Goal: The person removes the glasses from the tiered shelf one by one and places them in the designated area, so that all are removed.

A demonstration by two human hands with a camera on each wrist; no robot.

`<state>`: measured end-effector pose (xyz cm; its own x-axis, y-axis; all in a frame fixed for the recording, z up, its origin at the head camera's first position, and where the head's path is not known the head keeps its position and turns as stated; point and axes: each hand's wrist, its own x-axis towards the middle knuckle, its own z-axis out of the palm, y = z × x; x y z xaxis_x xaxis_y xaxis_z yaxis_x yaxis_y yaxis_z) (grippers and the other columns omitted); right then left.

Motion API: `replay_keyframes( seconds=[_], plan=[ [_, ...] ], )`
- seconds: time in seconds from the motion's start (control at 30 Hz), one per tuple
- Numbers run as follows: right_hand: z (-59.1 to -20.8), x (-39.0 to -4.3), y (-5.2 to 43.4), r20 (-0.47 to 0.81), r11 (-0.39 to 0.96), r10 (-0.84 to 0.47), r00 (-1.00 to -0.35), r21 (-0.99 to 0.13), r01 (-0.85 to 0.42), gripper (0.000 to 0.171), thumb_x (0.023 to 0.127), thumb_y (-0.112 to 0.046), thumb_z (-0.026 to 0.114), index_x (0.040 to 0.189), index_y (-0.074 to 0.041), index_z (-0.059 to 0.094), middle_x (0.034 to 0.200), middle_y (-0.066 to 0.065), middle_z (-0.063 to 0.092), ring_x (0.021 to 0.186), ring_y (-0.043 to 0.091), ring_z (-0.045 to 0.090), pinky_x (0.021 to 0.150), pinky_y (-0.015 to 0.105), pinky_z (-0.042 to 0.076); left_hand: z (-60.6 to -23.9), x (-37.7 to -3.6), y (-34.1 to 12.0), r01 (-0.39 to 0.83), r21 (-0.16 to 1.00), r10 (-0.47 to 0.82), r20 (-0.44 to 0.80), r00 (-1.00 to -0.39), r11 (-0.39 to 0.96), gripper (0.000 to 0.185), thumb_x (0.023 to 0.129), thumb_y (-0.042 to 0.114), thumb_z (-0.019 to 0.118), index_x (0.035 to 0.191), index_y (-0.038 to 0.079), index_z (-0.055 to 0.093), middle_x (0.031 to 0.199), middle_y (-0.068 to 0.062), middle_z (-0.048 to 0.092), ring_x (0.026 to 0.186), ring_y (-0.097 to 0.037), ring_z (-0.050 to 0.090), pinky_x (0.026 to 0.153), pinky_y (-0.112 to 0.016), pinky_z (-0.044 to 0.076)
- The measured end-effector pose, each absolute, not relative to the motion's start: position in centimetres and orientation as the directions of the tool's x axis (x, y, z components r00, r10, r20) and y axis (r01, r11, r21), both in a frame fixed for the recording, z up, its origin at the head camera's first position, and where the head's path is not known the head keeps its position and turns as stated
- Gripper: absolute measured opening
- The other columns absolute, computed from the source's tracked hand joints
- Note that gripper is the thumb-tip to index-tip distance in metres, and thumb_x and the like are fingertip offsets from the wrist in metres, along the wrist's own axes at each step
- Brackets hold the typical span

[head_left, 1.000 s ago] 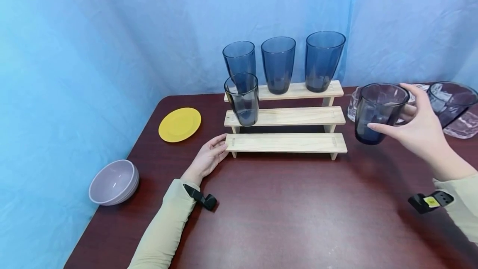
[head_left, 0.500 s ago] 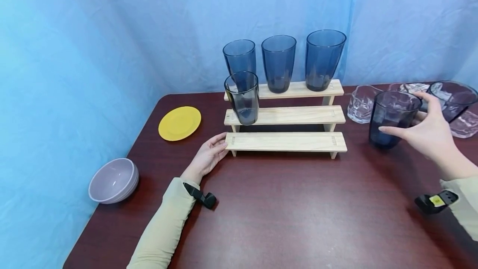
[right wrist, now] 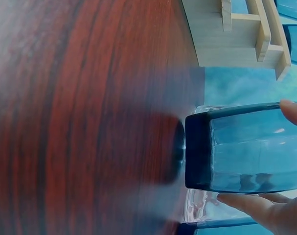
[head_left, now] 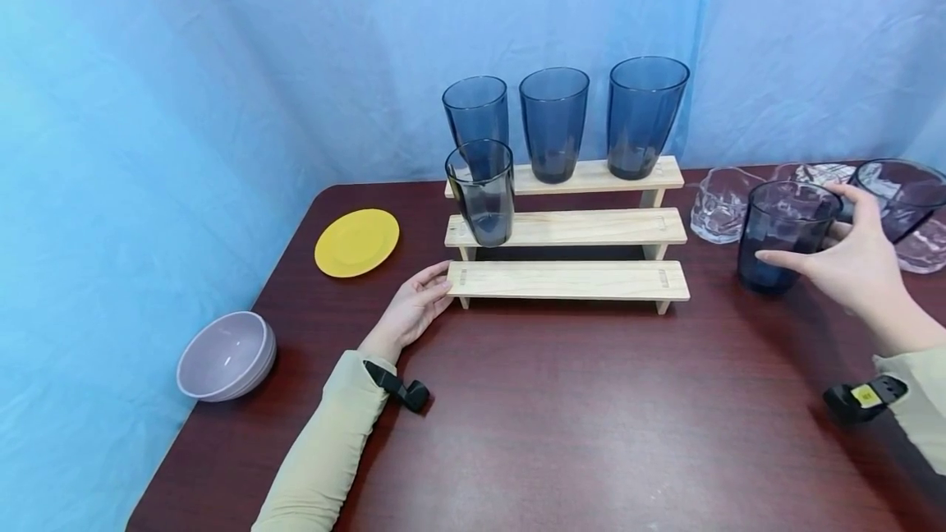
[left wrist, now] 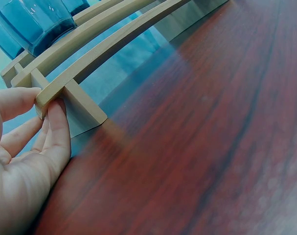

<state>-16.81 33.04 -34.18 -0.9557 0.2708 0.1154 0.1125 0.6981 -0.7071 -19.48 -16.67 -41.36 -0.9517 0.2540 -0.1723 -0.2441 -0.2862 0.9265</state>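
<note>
The right hand point(head_left: 850, 265) wraps its thumb and fingers around a short dark blue tumbler point(head_left: 783, 235), which stands upright and empty on the dark red table point(head_left: 591, 433), to the right of the three-step wooden rack point(head_left: 569, 228) and apart from it. In the right wrist view the tumbler's thick base sits against the tabletop, though whether it fully rests there is hard to tell. The left hand point(head_left: 410, 310) lies on the table with loosely bent fingers touching the left end of the rack's lowest step; the left wrist view shows thumb and fingertips pinching that end. Three tall blue glasses point(head_left: 554, 126) stand on the top step and one shorter blue glass point(head_left: 482, 191) on the middle step, all empty. Behind the held tumbler sit clear glasses point(head_left: 720, 204) and another dark glass point(head_left: 897, 195), partly hidden and cut off by the frame edge, so their count is uncertain. One yellow plate point(head_left: 357, 242) and one empty lilac bowl point(head_left: 225, 355) lie to the left.
</note>
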Motion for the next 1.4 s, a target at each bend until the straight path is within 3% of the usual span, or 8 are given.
replay_keyframes(
  seconds=[0.17, 0.3, 0.4, 0.53, 0.77, 0.97, 1.37, 1.4],
  plan=[
    [-34.4, -16.8, 33.1, 0.132, 0.691, 0.287, -0.949, -0.714, 0.110, 0.107, 0.075, -0.032, 0.079, 0.150, -0.023, 0.002, 0.140, 0.038, 0.033, 0.128, 0.047, 0.038, 0.067, 0.011, 0.028, -41.3, -19.4, -16.7, -0.242, 0.928, 0.253, -0.171, -0.952, -0.282, 0.052, 0.097, -0.006, 0.038, 0.147, -0.003, 0.023, 0.102, 0.002, 0.054, 0.090, -0.004, 0.059, 0.079, -0.016, 0.048],
    [-34.6, -16.7, 33.5, 0.145, 0.696, 0.312, -0.939, -0.707, 0.122, 0.106, 0.075, -0.033, 0.080, 0.148, -0.021, 0.004, 0.123, 0.034, 0.047, 0.099, 0.000, 0.054, 0.066, 0.010, 0.028, -41.3, -19.4, -16.8, -0.247, 0.927, 0.256, -0.175, -0.951, -0.283, 0.052, 0.097, -0.006, 0.039, 0.147, -0.003, 0.023, 0.103, 0.002, 0.054, 0.090, -0.004, 0.060, 0.079, -0.016, 0.048],
    [-34.7, -16.8, 33.8, 0.163, 0.715, 0.315, -0.935, -0.689, 0.121, 0.106, 0.073, -0.033, 0.081, 0.147, -0.017, 0.006, 0.105, 0.025, 0.053, 0.071, -0.022, 0.032, 0.063, 0.014, 0.028, -41.2, -19.5, -16.8, -0.251, 0.925, 0.258, -0.178, -0.950, -0.285, 0.052, 0.097, -0.006, 0.039, 0.147, -0.002, 0.024, 0.103, 0.001, 0.055, 0.089, -0.004, 0.060, 0.078, -0.016, 0.048],
    [-34.7, -16.6, 34.2, 0.181, 0.735, 0.294, -0.938, -0.670, 0.101, 0.106, 0.072, -0.033, 0.082, 0.147, -0.016, 0.009, 0.093, 0.016, 0.054, 0.066, -0.023, 0.029, 0.068, 0.022, 0.031, -41.1, -19.5, -16.8, -0.257, 0.923, 0.256, -0.185, -0.949, -0.285, 0.052, 0.097, -0.006, 0.039, 0.147, -0.002, 0.024, 0.103, 0.000, 0.055, 0.088, -0.004, 0.061, 0.077, -0.016, 0.049],
    [-34.5, -16.3, 35.0, 0.183, 0.776, 0.294, -0.938, -0.618, 0.123, 0.102, 0.076, -0.039, 0.077, 0.151, -0.011, 0.014, 0.119, 0.036, 0.047, 0.079, -0.003, 0.046, 0.067, 0.028, 0.036, -41.2, -19.5, -16.8, -0.265, 0.924, 0.259, -0.194, -0.946, -0.275, 0.053, 0.098, -0.004, 0.040, 0.148, -0.001, 0.024, 0.105, 0.000, 0.053, 0.090, -0.005, 0.060, 0.078, -0.016, 0.049],
    [-34.4, -16.4, 35.0, 0.222, 0.797, 0.306, -0.926, -0.592, 0.121, 0.100, 0.075, -0.041, 0.077, 0.150, -0.010, 0.020, 0.117, 0.035, 0.050, 0.066, -0.024, 0.022, 0.064, 0.019, 0.026, -41.3, -19.4, -16.7, -0.269, 0.920, 0.256, -0.197, -0.946, -0.284, 0.053, 0.098, -0.004, 0.041, 0.148, 0.000, 0.025, 0.106, 0.000, 0.053, 0.091, -0.005, 0.060, 0.078, -0.016, 0.049],
    [-33.9, -16.2, 34.4, 0.282, 0.820, 0.313, -0.907, -0.562, 0.108, 0.097, 0.076, -0.039, 0.077, 0.149, -0.007, 0.023, 0.106, 0.036, 0.055, 0.057, -0.024, 0.032, 0.057, 0.015, 0.031, -41.4, -19.5, -16.7, -0.246, 0.930, 0.257, -0.175, -0.950, -0.274, 0.053, 0.097, -0.005, 0.040, 0.147, -0.002, 0.024, 0.104, 0.001, 0.052, 0.092, -0.005, 0.059, 0.080, -0.016, 0.048],
    [-33.8, -16.3, 34.4, 0.288, 0.823, 0.311, -0.906, -0.558, 0.105, 0.097, 0.075, -0.039, 0.077, 0.149, -0.007, 0.024, 0.104, 0.036, 0.056, 0.056, -0.028, 0.021, 0.057, 0.014, 0.026, -41.5, -19.5, -16.7, -0.248, 0.929, 0.256, -0.178, -0.950, -0.275, 0.052, 0.098, -0.005, 0.040, 0.147, -0.001, 0.024, 0.104, 0.001, 0.052, 0.092, -0.005, 0.059, 0.080, -0.016, 0.048]
  ],
)
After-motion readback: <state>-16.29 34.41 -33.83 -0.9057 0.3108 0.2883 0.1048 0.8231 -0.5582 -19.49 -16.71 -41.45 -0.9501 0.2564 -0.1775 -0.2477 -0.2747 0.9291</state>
